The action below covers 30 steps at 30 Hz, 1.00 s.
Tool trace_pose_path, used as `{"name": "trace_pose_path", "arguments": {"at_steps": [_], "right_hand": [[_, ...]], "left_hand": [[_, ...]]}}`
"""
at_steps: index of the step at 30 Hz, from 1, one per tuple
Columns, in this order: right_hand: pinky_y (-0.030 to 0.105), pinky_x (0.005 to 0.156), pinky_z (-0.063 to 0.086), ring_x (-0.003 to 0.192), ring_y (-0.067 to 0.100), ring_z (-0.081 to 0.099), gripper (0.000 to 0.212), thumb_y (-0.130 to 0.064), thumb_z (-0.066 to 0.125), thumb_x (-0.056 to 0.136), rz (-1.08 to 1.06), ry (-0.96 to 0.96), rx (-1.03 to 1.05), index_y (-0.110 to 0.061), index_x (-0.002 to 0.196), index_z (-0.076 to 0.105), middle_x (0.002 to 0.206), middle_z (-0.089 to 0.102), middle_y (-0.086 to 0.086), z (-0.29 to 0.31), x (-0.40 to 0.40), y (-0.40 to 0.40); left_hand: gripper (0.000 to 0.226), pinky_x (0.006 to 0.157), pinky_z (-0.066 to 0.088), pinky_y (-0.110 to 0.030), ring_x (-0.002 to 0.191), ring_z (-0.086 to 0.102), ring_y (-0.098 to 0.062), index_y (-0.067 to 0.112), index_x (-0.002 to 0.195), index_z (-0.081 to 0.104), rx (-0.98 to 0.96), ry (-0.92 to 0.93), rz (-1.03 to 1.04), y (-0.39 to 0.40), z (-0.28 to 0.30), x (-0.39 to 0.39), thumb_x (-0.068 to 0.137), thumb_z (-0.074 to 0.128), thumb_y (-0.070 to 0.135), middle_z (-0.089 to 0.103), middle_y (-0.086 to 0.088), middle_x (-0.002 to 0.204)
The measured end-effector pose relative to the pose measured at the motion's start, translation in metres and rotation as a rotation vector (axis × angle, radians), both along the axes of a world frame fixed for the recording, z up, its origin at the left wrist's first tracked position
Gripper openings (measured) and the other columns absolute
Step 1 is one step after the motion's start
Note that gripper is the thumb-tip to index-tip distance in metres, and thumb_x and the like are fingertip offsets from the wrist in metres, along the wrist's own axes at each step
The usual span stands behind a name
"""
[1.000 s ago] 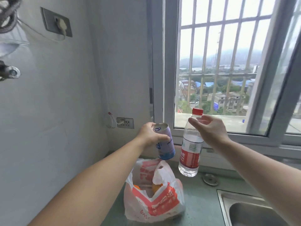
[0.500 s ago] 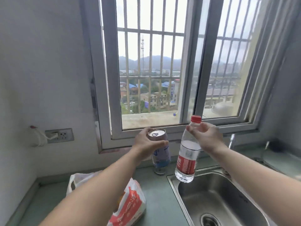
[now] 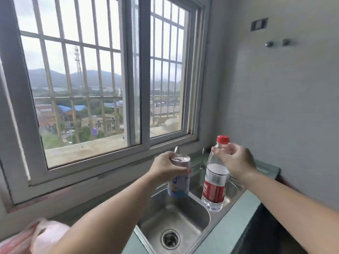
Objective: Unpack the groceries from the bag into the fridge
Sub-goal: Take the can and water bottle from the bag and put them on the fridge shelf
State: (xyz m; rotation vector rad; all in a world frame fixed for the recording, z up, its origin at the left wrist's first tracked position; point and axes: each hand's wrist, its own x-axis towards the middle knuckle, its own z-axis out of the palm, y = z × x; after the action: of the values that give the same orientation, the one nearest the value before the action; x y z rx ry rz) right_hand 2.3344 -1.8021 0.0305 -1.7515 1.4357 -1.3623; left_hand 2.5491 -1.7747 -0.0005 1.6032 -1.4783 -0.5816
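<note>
My left hand (image 3: 167, 168) grips a pale purple and blue drink can (image 3: 179, 182) near its top and holds it upright in the air over the sink. My right hand (image 3: 233, 161) holds a clear water bottle (image 3: 214, 186) with a red cap and red label by its neck, also above the sink. The white and red plastic grocery bag (image 3: 31, 239) lies blurred at the bottom left corner on the counter. No fridge is in view.
A steel double sink (image 3: 176, 219) with a drain sits in the green counter (image 3: 229, 231) below both hands. A tap (image 3: 176, 149) stands behind it. A barred window (image 3: 102, 85) fills the wall ahead; a plain wall with a switch plate (image 3: 259, 24) is on the right.
The view has swung to the right: the bag slid to the bottom left corner and the sink came under my hands. Both hands still hold the can and bottle.
</note>
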Motion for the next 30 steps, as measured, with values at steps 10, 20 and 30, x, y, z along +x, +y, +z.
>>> {"name": "trace_pose_path", "arguments": {"at_steps": [10, 20, 30], "right_hand": [[0.026, 0.082, 0.044, 0.094, 0.015, 0.064, 0.048, -0.045, 0.080, 0.070, -0.320, -0.051, 0.027, -0.015, 0.107, 0.069, 0.100, 0.070, -0.005, 0.010, -0.233, 0.067], [0.027, 0.081, 0.043, 0.097, 0.017, 0.061, 0.048, -0.044, 0.078, 0.072, -0.696, -0.029, 0.022, -0.014, 0.108, 0.068, 0.107, 0.069, 0.000, 0.006, -0.414, 0.157], [0.025, 0.070, 0.042, 0.091, 0.016, 0.064, 0.040, -0.044, 0.080, 0.070, -1.137, -0.045, 0.003, -0.018, 0.099, 0.071, 0.097, 0.070, -0.003, 0.010, -0.504, 0.227]], "left_hand": [[0.048, 0.057, 0.048, -0.020, 0.072, 0.061, -0.008, 0.020, 0.087, 0.069, -0.029, -0.078, -0.344, 0.001, 0.027, -0.232, 0.047, 0.081, 0.043, 0.070, 0.005, 0.084], [0.043, 0.062, 0.053, -0.021, 0.077, 0.067, -0.008, 0.024, 0.089, 0.068, -0.024, -0.079, -0.708, 0.024, 0.027, -0.437, 0.053, 0.086, 0.041, 0.071, 0.009, 0.082], [0.046, 0.052, 0.043, -0.015, 0.072, 0.062, -0.004, 0.020, 0.095, 0.066, -0.036, -0.020, -1.113, 0.019, 0.031, -0.590, 0.057, 0.087, 0.036, 0.068, 0.006, 0.085]]}}
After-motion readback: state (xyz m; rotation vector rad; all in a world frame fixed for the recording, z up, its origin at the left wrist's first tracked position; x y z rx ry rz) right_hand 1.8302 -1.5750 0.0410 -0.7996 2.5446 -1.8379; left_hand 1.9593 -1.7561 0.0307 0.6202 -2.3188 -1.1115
